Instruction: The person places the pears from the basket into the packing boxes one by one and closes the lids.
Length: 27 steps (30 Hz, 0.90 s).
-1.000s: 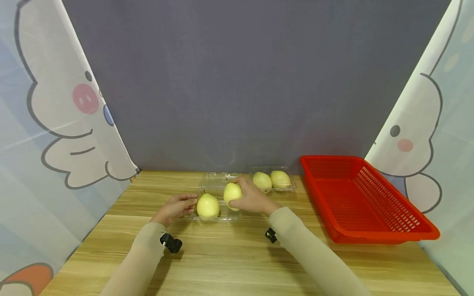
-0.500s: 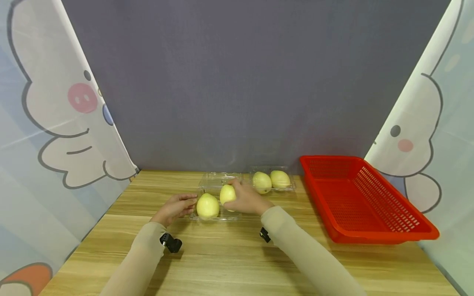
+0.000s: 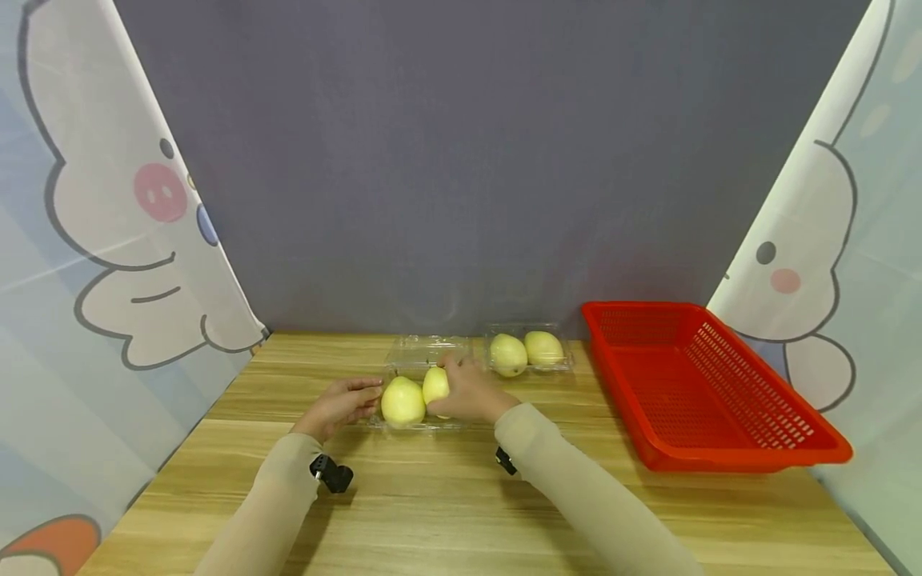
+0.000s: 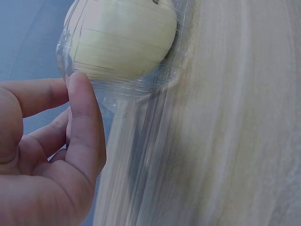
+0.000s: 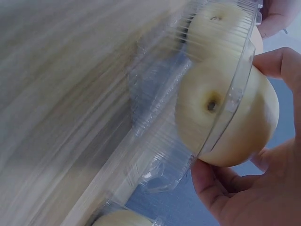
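A clear plastic clamshell box [image 3: 448,423] lies on the table with its lid [image 3: 421,349] folded back. In its left half sits a yellow-green pear [image 3: 403,402]. My right hand [image 3: 471,390] grips a second pear [image 5: 225,122], thumb and fingers round its sides. This pear is low inside the box, right beside the first one. My left hand [image 3: 347,406] pinches the box's left edge; in the left wrist view its fingertips meet at the clear wall [image 4: 127,88], close to the first pear.
Farther back to the right, another clear box [image 3: 562,366] holds two pears [image 3: 508,356]. A red perforated basket [image 3: 709,460] stands on the right side of the wooden table [image 3: 432,512]. A grey panel [image 3: 432,176] rises behind the table.
My right hand has moved left and lower with its pear, bringing it down into the box next to the other pear. The left hand has stayed at the box's edge.
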Each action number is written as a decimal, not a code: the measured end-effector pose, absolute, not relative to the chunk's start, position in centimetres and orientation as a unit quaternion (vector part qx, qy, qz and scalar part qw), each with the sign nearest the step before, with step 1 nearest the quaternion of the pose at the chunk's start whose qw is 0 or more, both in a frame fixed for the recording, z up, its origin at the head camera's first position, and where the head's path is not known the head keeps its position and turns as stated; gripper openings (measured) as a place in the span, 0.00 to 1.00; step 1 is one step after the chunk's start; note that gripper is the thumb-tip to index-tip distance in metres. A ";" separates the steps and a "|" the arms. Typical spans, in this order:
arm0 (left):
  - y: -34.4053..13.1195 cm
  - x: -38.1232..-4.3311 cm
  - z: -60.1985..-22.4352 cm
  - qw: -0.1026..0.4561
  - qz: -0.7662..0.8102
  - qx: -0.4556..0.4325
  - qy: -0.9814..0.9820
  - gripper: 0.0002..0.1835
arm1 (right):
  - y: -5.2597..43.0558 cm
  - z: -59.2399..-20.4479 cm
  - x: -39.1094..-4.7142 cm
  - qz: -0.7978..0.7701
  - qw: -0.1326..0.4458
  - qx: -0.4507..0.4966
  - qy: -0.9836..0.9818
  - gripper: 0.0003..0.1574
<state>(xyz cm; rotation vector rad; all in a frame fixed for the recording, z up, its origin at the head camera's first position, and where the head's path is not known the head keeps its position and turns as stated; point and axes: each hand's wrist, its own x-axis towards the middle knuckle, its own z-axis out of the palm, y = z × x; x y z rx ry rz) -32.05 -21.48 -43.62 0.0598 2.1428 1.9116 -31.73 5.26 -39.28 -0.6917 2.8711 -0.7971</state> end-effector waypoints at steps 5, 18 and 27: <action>-21.5 -32.0 -43.6 0.136 0.663 0.023 0.736 0.25 | 5.1 -39.3 -31.6 -0.252 0.044 -0.229 0.939 0.48; -21.5 -32.0 -43.6 0.139 0.662 0.025 0.736 0.25 | 4.3 -39.5 -31.5 -0.131 0.047 -0.225 0.964 0.51; -21.6 -32.0 -43.6 0.142 0.659 0.025 0.738 0.25 | 4.4 -39.8 -31.6 -0.121 0.043 -0.227 0.965 0.46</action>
